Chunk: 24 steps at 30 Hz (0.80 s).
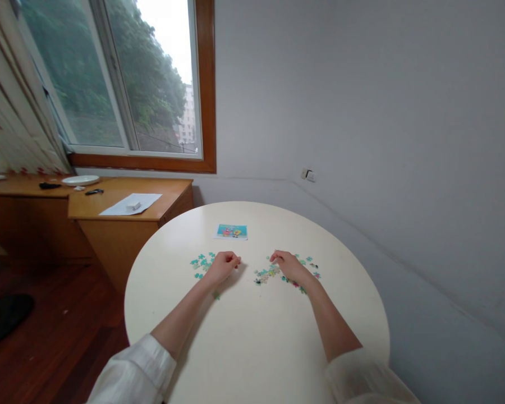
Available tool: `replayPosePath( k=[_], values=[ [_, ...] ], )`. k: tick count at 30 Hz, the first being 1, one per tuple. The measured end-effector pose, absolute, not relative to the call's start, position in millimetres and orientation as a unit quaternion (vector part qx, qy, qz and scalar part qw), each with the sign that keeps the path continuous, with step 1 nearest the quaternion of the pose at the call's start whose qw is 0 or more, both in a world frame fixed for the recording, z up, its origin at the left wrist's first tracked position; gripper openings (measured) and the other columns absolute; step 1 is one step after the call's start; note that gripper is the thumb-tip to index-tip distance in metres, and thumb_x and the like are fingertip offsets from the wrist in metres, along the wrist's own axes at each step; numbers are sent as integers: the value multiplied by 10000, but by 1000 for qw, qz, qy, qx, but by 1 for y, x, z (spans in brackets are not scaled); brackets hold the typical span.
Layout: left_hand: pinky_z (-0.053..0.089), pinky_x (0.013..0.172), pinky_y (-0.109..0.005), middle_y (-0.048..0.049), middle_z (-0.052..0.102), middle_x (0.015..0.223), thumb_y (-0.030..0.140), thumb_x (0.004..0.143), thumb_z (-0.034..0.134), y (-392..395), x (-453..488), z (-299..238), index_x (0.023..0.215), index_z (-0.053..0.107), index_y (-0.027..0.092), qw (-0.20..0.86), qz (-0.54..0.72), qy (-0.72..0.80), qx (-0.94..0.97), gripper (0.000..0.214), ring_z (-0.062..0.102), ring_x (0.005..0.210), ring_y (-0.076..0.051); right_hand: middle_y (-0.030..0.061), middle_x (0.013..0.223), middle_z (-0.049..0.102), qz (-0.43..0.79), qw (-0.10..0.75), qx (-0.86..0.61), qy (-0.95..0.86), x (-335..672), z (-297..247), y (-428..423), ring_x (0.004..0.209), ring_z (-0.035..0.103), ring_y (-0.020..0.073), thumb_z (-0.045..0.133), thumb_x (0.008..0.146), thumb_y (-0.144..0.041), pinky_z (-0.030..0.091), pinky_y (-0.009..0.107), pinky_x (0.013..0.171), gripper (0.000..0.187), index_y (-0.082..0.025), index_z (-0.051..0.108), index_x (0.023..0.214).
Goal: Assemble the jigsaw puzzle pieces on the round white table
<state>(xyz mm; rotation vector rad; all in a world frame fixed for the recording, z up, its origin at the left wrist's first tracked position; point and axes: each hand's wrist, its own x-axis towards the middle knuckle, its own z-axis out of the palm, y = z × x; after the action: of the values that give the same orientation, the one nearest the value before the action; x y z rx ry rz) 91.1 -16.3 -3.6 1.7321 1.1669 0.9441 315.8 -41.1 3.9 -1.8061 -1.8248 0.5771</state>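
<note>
1. Nearest, on the round table [256, 348]: one puzzle piece [216, 295], beside my left wrist.
2. My left hand [222, 266]: fingers curled inward; whether they pinch anything, I cannot tell. Teal pieces [201, 261] scattered just left.
3. My right hand [289, 266]: fingers bent; grip unclear. Mixed cluster [269, 273] near its fingertips, between my hands; more pieces [317, 275] to its right.
4. Beyond: picture card [231, 232], flat.
5. Farther, wooden desk [174, 194]: small white box [133, 206] on paper [115, 209]; white dish [81, 180], contents unreadable.
</note>
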Motion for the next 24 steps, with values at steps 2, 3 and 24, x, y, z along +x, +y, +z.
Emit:
replayPosePath(
  k=[2, 3, 24],
  values=[
    [271, 484, -222, 3, 520, 503, 386, 688, 484, -16, 90, -4, 544, 533, 137, 409, 378, 460, 691, 292, 384, 461, -87, 8, 682, 563, 221, 219, -656, -687, 315, 10, -46, 570, 470, 95, 440, 745, -193, 345, 205, 557, 188, -165, 622, 785],
    [273, 486, -222, 3, 519, 501, 388, 688, 485, -15, 90, -4, 541, 531, 137, 408, 380, 458, 692, 294, 385, 463, -87, 7, 691, 558, 223, 211, -647, -698, 316, 12, -49, 586, 471, 98, 505, 716, -222, 347, 206, 563, 154, -163, 630, 783],
    [325, 495, -219, -8, 556, 542, 452, 679, 510, -11, 75, 8, 558, 538, 143, 414, 419, 468, 659, 333, 452, 503, -97, -52, 509, 401, 293, 243, -577, -723, 318, 15, -58, 455, 333, 72, 511, 698, -357, 261, 201, 455, 221, -152, 565, 635]
  ],
)
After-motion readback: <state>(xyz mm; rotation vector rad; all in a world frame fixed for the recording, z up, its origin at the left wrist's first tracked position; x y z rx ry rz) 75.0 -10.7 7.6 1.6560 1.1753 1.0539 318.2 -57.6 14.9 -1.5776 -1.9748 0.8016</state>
